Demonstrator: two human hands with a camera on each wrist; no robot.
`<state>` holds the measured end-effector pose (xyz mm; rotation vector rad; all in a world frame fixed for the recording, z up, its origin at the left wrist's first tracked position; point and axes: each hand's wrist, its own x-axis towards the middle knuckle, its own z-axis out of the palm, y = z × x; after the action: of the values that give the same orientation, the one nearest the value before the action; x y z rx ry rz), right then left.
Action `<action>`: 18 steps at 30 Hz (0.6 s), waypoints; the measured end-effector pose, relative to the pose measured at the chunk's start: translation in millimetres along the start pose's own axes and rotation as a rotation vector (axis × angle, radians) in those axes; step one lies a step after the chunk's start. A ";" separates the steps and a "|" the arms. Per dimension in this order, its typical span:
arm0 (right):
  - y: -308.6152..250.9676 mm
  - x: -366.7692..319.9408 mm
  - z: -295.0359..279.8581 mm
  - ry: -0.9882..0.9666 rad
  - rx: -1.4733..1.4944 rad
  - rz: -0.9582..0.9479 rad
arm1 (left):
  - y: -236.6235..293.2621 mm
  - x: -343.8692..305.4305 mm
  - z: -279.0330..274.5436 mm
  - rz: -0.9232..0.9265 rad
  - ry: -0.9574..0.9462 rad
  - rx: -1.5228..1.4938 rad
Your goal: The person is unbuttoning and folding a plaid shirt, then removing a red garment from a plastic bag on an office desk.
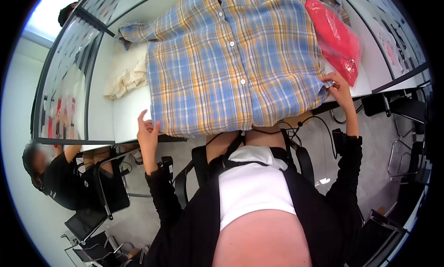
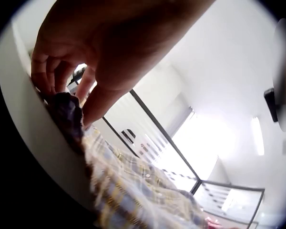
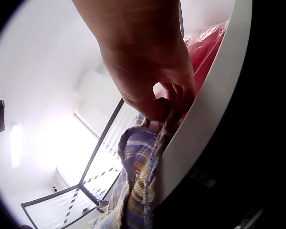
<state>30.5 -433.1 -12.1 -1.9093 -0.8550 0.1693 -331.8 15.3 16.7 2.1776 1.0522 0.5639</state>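
Note:
A blue, yellow and white plaid shirt [image 1: 199, 72] lies buttoned on the white table, its hem hanging along the near edge. At its lower left corner my left hand [image 1: 148, 133] has thumb and fingers around a bit of the hem, shown as a dark fold of the shirt [image 2: 69, 114] in the left wrist view. The right hand [image 1: 341, 90] pinches the opposite hem corner and lifts it slightly. In the right wrist view the shirt's hem [image 3: 140, 152] bunches and hangs under those fingers, at the table edge.
A red item in a clear plastic bag [image 1: 335, 40] lies right of the shirt. Cream folded cloth [image 1: 129, 77] sits at the left. Framed partitions [image 1: 69, 82] border the table [image 1: 138, 107]. Another person [image 1: 64, 179] sits at the left, and chairs [image 1: 407, 109] stand at the right.

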 end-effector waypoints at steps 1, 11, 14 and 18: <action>-2.5 0.6 0.2 -0.007 -0.031 -0.003 | 2.5 4.3 0.2 0.009 -0.081 -0.120; -31.2 -26.9 -30.6 -0.154 0.098 0.255 | -2.5 2.2 -30.2 -0.049 -0.330 -0.385; -36.3 -19.3 -37.7 -0.231 0.097 0.299 | -8.3 3.4 -34.4 -0.144 -0.372 -0.374; -41.9 -8.1 -35.8 -0.305 0.035 0.343 | -2.9 8.4 -33.0 -0.180 -0.446 -0.365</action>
<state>20.6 -453.8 38.5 -2.0150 -0.7072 0.6924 -348.7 35.3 38.5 1.7549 0.8159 0.1563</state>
